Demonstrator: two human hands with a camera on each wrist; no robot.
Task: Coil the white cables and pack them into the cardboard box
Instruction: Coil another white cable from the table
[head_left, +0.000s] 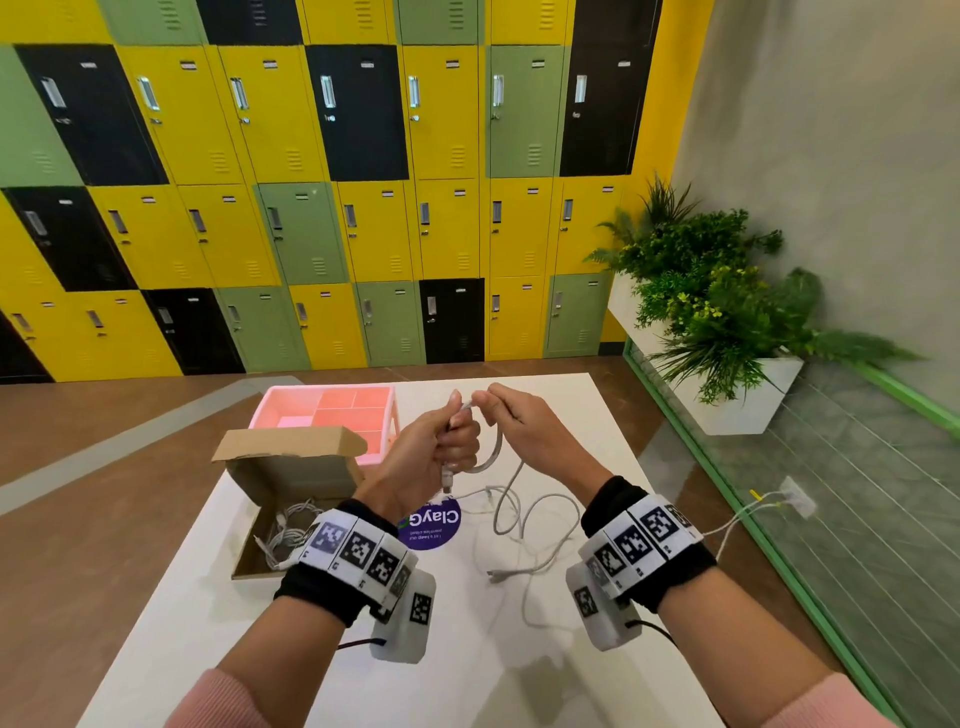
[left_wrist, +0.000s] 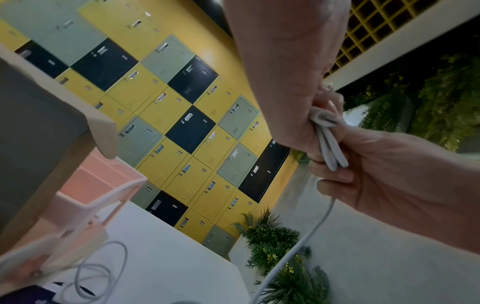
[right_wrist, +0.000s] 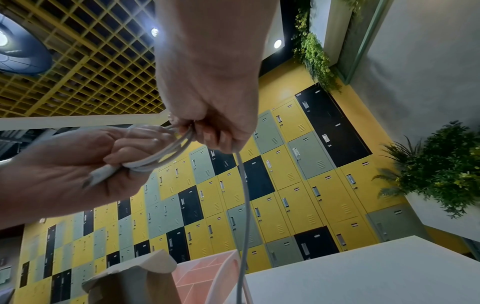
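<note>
Above the white table (head_left: 519, 670), my left hand (head_left: 441, 441) grips loops of a white cable (head_left: 493, 453), its connector (head_left: 448, 480) poking out below the fist. My right hand (head_left: 511, 415) pinches the same cable at the top of the loop, close to the left thumb. The cable's loose length (head_left: 524, 514) trails down onto the table. In the left wrist view the left hand (left_wrist: 291, 98) holds the folded strands (left_wrist: 331, 150) beside the right hand (left_wrist: 389, 174). In the right wrist view the right hand (right_wrist: 215, 115) pinches the loops (right_wrist: 166, 152). An open cardboard box (head_left: 291, 478) holds coiled cables (head_left: 283, 538).
A pink compartment tray (head_left: 332, 410) stands behind the box. A purple round sticker (head_left: 431, 522) lies under my left wrist. Another thin cable (head_left: 737, 519) runs off the table's right edge. Lockers (head_left: 363, 208) line the far wall and a planter (head_left: 727, 332) stands at the right.
</note>
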